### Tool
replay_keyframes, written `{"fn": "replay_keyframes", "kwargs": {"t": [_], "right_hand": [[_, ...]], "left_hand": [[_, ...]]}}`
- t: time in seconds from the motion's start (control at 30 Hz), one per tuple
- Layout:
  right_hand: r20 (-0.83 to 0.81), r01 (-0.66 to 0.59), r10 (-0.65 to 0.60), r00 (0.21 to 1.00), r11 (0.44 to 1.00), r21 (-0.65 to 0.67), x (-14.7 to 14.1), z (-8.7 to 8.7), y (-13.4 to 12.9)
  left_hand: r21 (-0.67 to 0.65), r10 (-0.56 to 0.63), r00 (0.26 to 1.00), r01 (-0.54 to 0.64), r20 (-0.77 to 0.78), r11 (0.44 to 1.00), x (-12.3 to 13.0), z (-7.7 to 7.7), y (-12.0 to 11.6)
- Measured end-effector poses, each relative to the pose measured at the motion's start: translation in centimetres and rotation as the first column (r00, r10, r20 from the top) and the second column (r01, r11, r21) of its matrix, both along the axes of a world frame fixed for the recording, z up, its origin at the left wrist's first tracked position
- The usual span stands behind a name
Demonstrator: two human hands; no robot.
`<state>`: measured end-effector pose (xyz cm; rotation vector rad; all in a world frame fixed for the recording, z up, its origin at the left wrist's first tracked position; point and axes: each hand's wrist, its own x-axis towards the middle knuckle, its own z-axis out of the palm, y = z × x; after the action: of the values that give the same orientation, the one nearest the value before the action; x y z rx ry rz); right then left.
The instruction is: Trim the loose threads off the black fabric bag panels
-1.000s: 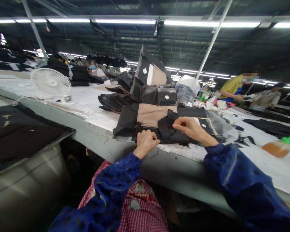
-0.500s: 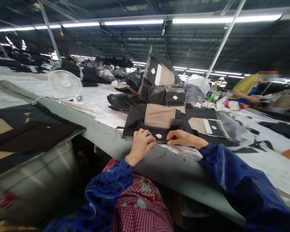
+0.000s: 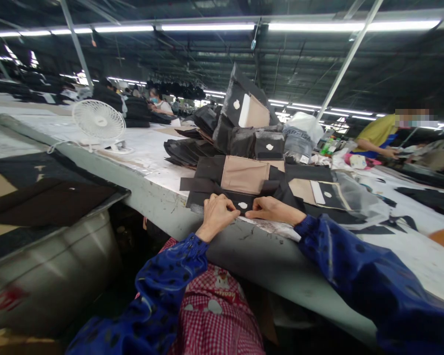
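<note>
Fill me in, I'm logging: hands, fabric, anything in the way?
Left hand and right hand at near edge of black fabric; white spot between them. Beige panel lies behind. Stacked pieces beyond; nothing seen blocking.

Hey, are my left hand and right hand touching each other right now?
Apart. The head view shows a narrow gap, with black fabric visible between the left hand and right hand.

Tube lights [image 3: 207,27], twelve o'clock: bright, glaring. Roof [image 3: 299,61]: dim. Under table [image 3: 418,246], five o'clock: deep shadow. Person [image 3: 440,153], three o'clock: blurred.
</note>
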<state>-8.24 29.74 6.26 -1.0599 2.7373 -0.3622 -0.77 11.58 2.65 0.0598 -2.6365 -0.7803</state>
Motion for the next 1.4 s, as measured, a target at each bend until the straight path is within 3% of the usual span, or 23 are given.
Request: {"fn": "replay_keyframes", "kwargs": {"t": [0.13, 0.2, 0.33, 0.43, 0.5, 0.6, 0.7, 0.87, 1.0, 1.1, 1.27, 1.4], "right_hand": [[-0.181, 0.052, -0.015, 0.983, 0.978, 0.202, 1.1, 1.3, -1.4], [-0.263, 0.055, 0.006, 0.965, 0.973, 0.224, 1.6, 1.9, -2.2], [-0.012, -0.160, 0.164, 0.986, 0.974, 0.162, 1.4, 2.1, -3.1], [0.145, -0.217, 0.210, 0.967, 0.976, 0.034, 0.5, 1.5, -2.7], [0.218, -0.217, 0.233, 0.948, 0.972, -0.092, 0.0, 1.0, -2.2], [0.269, -0.192, 0.230, 0.935, 0.968, -0.162, -0.2, 0.6, -1.8], [0.242, -0.175, 0.213, 0.947, 0.970, -0.170, -0.1, 0.6, -1.8], [0.276, -0.129, 0.182, 0.944, 0.972, -0.198, -0.1, 0.4, -2.0], [0.262, -0.054, 0.089, 0.961, 0.989, -0.139, -0.2, 0.1, -2.7], [0.185, -0.036, 0.045, 0.982, 0.998, -0.048, -0.1, 0.2, -3.5], [-0.145, 0.027, -0.008, 0.989, 0.991, 0.134, 0.5, 0.4, -5.1], [-0.125, 0.050, -0.032, 0.992, 0.989, 0.143, 0.9, 0.8, -5.1]], "left_hand": [[-0.008, -0.005, 1.000, 0.005, 0.003, 1.000, 0.0, 0.0, 0.2], [-0.010, -0.014, 1.000, 0.014, 0.010, 1.000, -0.1, 0.1, 0.2], [-0.007, -0.083, 0.996, 0.084, 0.034, 0.996, 0.2, 0.8, -0.6], [0.069, -0.299, 0.954, 0.297, 0.031, 0.953, 1.1, 1.1, -2.1], [0.133, -0.378, 0.924, 0.383, -0.058, 0.914, 1.9, 0.8, -3.1], [0.023, -0.299, 0.930, 0.311, -0.215, 0.950, 2.5, -0.1, -4.0], [-0.085, -0.220, 0.943, 0.205, -0.250, 0.975, 2.3, -0.8, -4.1], [0.050, -0.079, 0.990, 0.086, -0.115, 0.995, 1.5, -0.6, -3.6], [0.078, -0.007, 0.999, 0.010, -0.041, 0.997, 1.3, 0.0, -3.3], [0.062, 0.008, 1.000, -0.007, -0.016, 0.998, 1.0, 0.1, -3.0], [-0.005, 0.015, 1.000, -0.015, 0.006, 1.000, 0.5, 0.3, -3.0], [-0.074, -0.118, 0.993, 0.119, 0.009, 0.990, 0.5, 0.9, -3.5]]}}
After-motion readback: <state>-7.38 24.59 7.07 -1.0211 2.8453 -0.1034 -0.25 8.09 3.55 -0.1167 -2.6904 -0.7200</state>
